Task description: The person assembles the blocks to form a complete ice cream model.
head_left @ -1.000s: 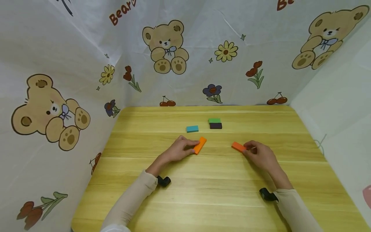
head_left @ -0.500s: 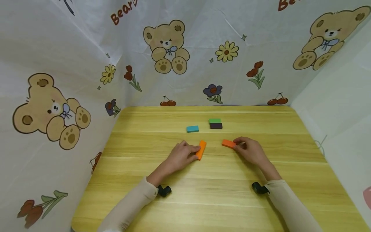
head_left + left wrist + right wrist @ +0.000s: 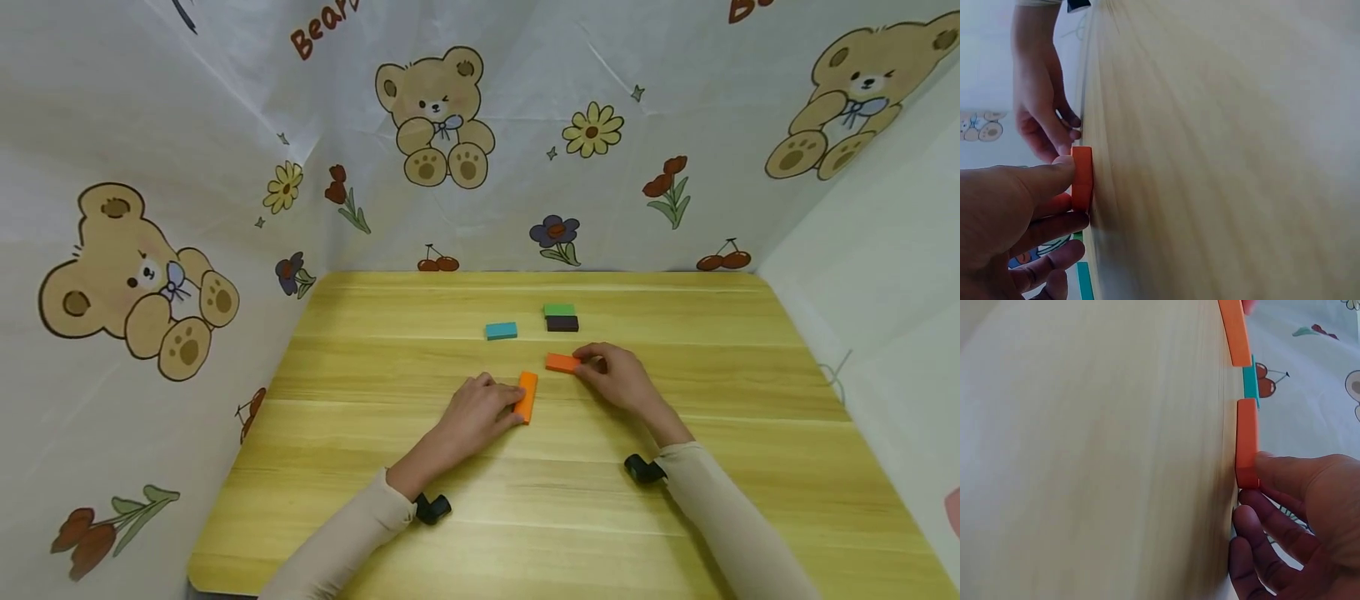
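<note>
My left hand [image 3: 476, 414] pinches a light-orange block [image 3: 527, 398] between thumb and fingers. In the head view that block lies on the table with its long side running away from me. My right hand [image 3: 615, 379] pinches one end of a red-orange block [image 3: 561, 362], which points left, a little beyond and to the right of the first. The two blocks stand apart. In the right wrist view the thumb presses on the red-orange block [image 3: 1247, 442], and the light-orange block [image 3: 1235, 331] shows farther off.
Behind the hands a blue block [image 3: 501, 331] lies on the wooden table [image 3: 390, 308]. To its right a green block [image 3: 559, 310] and a black block [image 3: 562, 323] lie side by side, touching. A bear-printed cloth [image 3: 517, 225] rises at the table's back edge.
The right hand has moved left with the red-orange block, close to the other block. The left hand has drawn the light-orange block slightly nearer and turned it more upright in view.
</note>
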`<state>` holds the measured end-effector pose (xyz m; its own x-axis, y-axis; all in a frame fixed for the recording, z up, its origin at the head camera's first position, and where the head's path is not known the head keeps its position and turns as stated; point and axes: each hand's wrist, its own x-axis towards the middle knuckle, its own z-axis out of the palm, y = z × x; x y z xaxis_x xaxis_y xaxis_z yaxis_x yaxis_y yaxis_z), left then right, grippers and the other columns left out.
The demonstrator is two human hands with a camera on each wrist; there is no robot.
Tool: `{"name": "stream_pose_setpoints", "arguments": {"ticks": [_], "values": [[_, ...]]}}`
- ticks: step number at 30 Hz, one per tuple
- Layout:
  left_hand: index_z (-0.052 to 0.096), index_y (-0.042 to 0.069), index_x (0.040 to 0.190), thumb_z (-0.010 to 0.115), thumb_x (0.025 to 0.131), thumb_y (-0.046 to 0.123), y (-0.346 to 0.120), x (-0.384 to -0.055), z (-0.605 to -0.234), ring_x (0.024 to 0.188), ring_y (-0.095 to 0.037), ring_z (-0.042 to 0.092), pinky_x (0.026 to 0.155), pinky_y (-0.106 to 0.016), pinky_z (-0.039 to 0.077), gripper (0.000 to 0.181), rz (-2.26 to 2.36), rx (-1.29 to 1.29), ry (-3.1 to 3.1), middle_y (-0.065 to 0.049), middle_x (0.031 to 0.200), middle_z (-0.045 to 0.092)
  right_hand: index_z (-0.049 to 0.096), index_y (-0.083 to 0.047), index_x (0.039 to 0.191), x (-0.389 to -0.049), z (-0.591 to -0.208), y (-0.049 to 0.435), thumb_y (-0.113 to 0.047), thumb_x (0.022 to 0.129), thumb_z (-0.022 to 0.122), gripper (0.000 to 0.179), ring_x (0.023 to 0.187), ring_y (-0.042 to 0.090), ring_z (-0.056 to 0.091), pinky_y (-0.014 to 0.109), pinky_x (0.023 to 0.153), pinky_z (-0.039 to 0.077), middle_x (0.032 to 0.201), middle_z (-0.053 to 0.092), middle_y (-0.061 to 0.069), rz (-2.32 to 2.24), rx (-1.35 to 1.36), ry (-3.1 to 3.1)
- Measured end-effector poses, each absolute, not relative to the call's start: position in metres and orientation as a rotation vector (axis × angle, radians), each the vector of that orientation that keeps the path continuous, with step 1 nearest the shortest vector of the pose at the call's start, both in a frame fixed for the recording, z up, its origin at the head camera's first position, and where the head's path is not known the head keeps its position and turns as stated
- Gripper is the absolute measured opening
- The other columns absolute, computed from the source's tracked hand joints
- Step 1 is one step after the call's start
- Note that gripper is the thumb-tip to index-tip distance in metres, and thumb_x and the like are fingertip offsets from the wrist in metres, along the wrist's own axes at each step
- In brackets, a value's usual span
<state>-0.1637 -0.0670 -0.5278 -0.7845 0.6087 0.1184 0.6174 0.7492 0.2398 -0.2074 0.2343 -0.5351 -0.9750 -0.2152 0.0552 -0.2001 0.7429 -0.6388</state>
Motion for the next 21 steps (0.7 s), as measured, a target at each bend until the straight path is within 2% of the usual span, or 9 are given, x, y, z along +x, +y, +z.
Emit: {"name": "stream_pose_setpoints", "arguments": {"ticks": [9, 21], "values": [[0.075, 0.024, 0.139, 0.074, 0.099, 0.051, -0.065, -0.160, -0.529, 0.097, -0.015, 0.059, 0.084, -0.030, 0.047, 0.048, -0.374, -0.999, -2.884, 0.008, 0.136, 0.077, 0.077, -0.010, 0.130, -0.215, -0.534, 0.217, -0.025, 0.104, 0.074, 0.030, 0.103, 0.027, 0.070, 0.048, 0.094, 0.057, 0.128, 0.076, 0.014, -1.108, -0.363, 2.871], [0.083, 0.027, 0.122, 0.076, 0.094, 0.059, -0.050, -0.155, -0.529, 0.090, -0.015, 0.060, 0.074, -0.026, 0.042, 0.043, -0.221, -0.981, -2.816, 0.012, 0.117, 0.083, 0.077, -0.011, 0.129, -0.224, -0.537, 0.197, -0.024, 0.104, 0.074, 0.029, 0.101, 0.026, 0.069, 0.045, 0.092, 0.057, 0.129, 0.076, 0.013, -1.138, -0.430, 2.849]]}}
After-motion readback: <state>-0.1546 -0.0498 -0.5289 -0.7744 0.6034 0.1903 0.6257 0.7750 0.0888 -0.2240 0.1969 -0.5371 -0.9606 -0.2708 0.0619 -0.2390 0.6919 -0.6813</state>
